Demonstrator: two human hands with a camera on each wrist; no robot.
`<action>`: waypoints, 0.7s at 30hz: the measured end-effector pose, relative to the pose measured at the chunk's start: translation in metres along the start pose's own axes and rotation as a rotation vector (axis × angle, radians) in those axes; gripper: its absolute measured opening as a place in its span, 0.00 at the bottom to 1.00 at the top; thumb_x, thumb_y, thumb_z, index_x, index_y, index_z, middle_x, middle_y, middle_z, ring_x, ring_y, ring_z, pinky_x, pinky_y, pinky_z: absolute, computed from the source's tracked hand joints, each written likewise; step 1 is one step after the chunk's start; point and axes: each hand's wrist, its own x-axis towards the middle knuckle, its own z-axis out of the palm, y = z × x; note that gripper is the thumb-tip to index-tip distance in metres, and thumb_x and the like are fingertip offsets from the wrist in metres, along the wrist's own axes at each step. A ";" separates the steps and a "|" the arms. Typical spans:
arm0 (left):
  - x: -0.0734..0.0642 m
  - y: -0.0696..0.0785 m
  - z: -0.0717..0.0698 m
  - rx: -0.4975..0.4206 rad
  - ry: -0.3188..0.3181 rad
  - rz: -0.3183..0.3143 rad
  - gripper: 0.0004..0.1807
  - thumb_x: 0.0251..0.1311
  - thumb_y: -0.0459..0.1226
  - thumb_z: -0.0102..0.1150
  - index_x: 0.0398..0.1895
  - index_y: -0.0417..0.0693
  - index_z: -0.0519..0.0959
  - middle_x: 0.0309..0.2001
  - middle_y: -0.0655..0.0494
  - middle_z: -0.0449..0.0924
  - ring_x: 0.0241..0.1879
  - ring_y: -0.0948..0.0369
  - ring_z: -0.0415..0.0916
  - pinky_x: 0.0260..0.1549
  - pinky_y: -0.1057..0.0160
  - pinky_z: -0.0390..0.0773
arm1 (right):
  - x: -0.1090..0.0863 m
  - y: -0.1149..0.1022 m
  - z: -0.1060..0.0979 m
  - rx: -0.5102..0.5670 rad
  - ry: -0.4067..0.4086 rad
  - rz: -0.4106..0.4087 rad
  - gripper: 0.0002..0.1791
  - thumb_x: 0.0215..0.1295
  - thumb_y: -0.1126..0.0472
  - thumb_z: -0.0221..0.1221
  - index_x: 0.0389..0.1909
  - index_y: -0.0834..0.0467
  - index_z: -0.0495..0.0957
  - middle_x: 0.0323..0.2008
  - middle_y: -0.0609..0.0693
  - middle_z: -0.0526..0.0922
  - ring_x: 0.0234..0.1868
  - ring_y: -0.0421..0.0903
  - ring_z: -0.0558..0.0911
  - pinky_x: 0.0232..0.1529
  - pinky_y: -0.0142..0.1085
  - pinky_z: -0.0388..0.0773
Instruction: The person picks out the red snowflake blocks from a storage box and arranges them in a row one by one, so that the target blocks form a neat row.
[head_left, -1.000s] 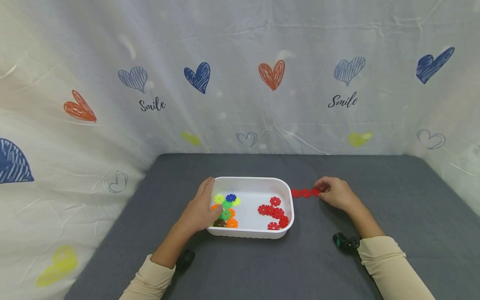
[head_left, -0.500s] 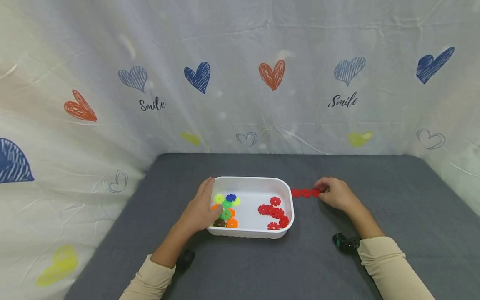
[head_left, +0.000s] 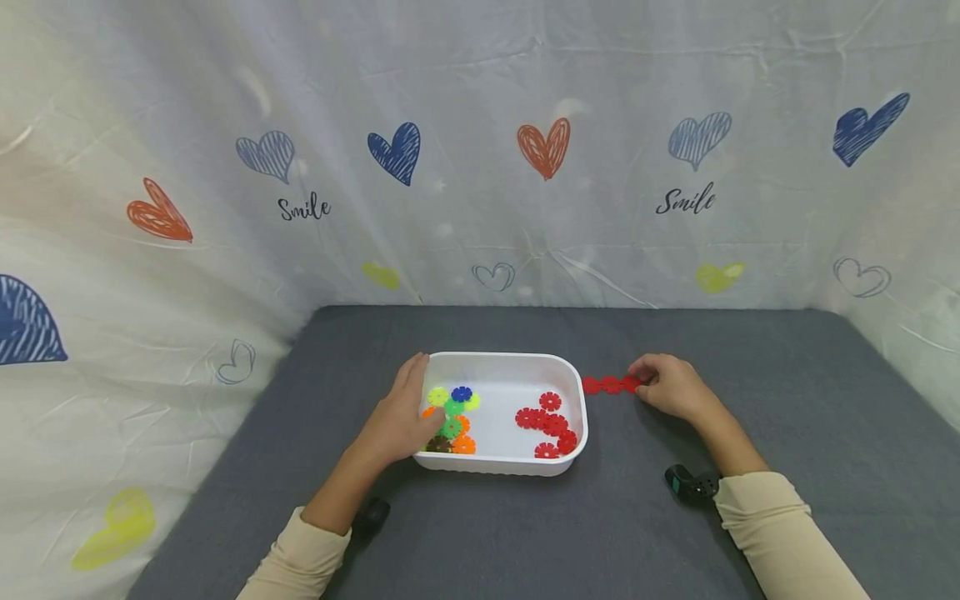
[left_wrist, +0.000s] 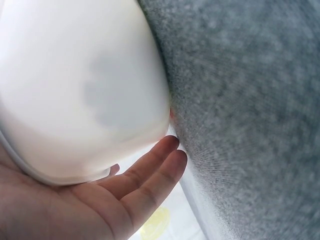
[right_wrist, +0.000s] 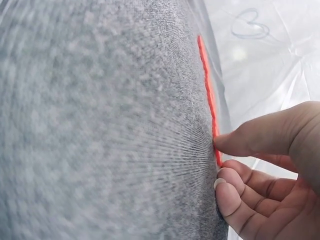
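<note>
A white plastic tray (head_left: 502,467) stands on the grey table, with my left hand (head_left: 401,421) gripping its left end. The thumb lies over the rim inside, and the fingers run along the outer wall (left_wrist: 90,85). Right of the tray, a short row of red flower-shaped discs (head_left: 611,385) lies flat, edge to edge. My right hand (head_left: 671,387) pinches the disc at the row's right end between thumb and fingers. From the right wrist, the row appears as a thin red strip (right_wrist: 207,90) close against the cloth, its near end at my thumb.
Inside the tray, loose red discs (head_left: 553,423) lie at the right and green (head_left: 452,427), orange (head_left: 464,445), yellow, blue (head_left: 462,393) and dark ones at the left. Behind the grey cloth-covered table (head_left: 510,542) hangs a white curtain (head_left: 465,242) printed with hearts.
</note>
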 end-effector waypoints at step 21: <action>0.001 -0.002 0.000 0.003 -0.017 -0.006 0.47 0.62 0.41 0.57 0.80 0.44 0.45 0.79 0.47 0.42 0.62 0.41 0.68 0.58 0.37 0.69 | 0.001 -0.115 0.005 0.069 -0.267 -0.458 0.16 0.58 0.68 0.68 0.49 0.60 0.83 0.45 0.50 0.83 0.43 0.48 0.82 0.44 0.43 0.82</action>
